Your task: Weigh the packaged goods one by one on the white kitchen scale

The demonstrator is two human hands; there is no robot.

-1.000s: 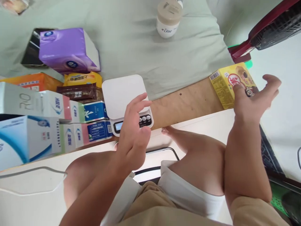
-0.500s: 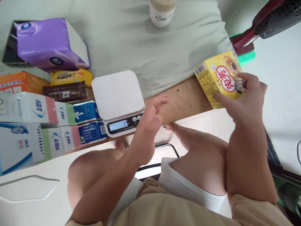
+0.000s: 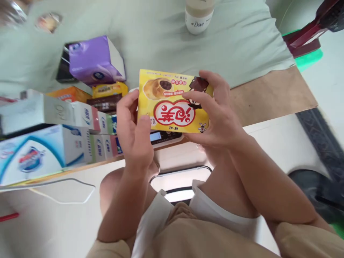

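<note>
A yellow snack box (image 3: 150, 107) with a picture of filled puffs is held up between both hands, its printing upside down to me. Around its left end my left hand (image 3: 135, 132) is closed, thumb on the front face. My right hand (image 3: 219, 111) grips the right end, with fingers over the top and front. Beneath the box is the kitchen scale (image 3: 168, 138), mostly hidden; part of its lit display shows below the box's lower edge.
Left of the scale stand several toothpaste-type cartons (image 3: 77, 143), a brown packet (image 3: 104, 103) and a yellow packet (image 3: 109, 89). Behind them is a purple tissue pack (image 3: 91, 59). A Dove jar (image 3: 199, 22) stands at the back on the green cloth (image 3: 242, 39). A dark red fan-like object (image 3: 309, 39) is at right.
My right hand has lifted the yellow box from the table's right side and brought it left over the scale. The left hand has taken hold of its left end. The view has shifted.
</note>
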